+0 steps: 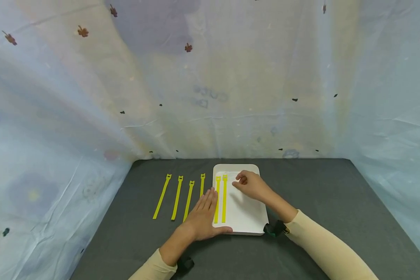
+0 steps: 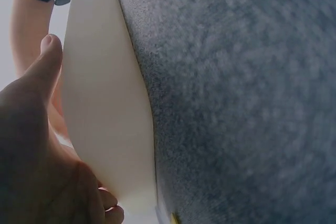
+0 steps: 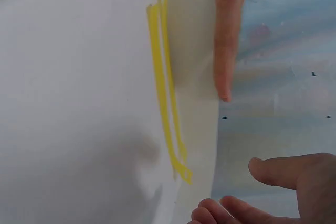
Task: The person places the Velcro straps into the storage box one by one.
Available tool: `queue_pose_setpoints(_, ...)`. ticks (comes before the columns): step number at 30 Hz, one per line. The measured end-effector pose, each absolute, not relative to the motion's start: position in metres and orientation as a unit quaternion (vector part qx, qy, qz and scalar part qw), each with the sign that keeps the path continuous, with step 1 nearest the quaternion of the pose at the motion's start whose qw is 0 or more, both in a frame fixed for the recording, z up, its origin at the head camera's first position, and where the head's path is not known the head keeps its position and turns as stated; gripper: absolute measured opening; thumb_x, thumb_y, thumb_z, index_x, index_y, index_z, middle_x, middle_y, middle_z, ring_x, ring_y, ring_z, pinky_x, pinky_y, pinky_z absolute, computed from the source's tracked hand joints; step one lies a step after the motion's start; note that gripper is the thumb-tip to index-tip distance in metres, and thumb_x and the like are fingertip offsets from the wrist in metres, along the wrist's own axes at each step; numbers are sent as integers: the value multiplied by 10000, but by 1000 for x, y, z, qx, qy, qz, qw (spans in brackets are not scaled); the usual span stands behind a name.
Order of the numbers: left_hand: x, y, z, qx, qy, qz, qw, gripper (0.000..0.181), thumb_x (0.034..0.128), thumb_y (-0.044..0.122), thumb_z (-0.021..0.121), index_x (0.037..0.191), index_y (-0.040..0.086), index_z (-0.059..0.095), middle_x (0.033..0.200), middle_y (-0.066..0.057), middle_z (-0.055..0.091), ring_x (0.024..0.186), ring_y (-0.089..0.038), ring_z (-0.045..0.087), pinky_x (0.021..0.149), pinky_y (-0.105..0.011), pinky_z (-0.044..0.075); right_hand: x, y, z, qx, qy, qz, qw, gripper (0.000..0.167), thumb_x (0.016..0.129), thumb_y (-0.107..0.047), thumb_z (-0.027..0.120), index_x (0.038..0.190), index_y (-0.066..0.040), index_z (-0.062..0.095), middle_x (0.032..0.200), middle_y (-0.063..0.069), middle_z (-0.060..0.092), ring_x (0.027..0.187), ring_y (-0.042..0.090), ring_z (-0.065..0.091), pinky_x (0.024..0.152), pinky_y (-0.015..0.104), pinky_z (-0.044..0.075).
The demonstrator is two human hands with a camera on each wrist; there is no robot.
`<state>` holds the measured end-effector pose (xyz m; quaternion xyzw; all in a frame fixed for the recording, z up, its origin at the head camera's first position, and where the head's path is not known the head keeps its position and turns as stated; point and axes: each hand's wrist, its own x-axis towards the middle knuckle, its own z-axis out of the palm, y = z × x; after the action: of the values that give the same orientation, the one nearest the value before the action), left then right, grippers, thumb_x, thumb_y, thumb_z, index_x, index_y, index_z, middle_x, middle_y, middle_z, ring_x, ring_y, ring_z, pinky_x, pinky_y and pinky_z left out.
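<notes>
The tray (image 1: 246, 210) seems mid-loading, 2 straps (image 1: 224, 198) inside; left hand (image 1: 203, 217) straight-fingered, right hand (image 1: 252, 186) half-curled, both empty; an outer strap (image 1: 177, 198) probably next.

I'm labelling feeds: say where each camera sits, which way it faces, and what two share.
Head: worn there, facing forward and down at white tray and yellow cable ties; left hand, right hand, forearms show.
Left wrist: worn there, facing the tray's outer wall; left hand, right forearm show.
Right wrist: worn there, facing across the tray's inside; both hands show.
Head and right wrist share two ties in the tray.
</notes>
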<state>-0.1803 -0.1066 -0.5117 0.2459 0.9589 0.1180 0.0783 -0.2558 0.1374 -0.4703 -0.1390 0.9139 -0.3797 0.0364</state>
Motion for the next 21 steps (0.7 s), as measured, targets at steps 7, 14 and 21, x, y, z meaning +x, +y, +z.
queue_pose_setpoints(7,-182,-113,-511,256,952,145,78,1235,926,855,551,1717,19,103,1808,-142,29,1670,-335,61,1340,-513,152,-240,150,-461,-135,918,-372,21,410,1036,-295,742,1296,16,686,1179,163,730,1106,339,701,968,529,583)
queue_pose_setpoints(14,-187,-121,-509,273,944,173,65,1102,997,748,571,1712,22,153,1796,-150,120,1663,-344,109,1338,-536,143,-224,165,-468,-140,930,-340,-6,551,1044,-342,726,1435,31,619,1420,211,656,1306,417,628,1078,588,524)
queue_pose_setpoints(21,-197,-135,-503,264,933,239,45,930,1041,600,636,1700,53,274,1762,-153,261,1638,-365,220,1319,-574,201,-201,176,-469,-142,937,-318,-19,702,1050,-416,711,1557,26,508,1570,256,529,1465,477,481,1155,665,426)
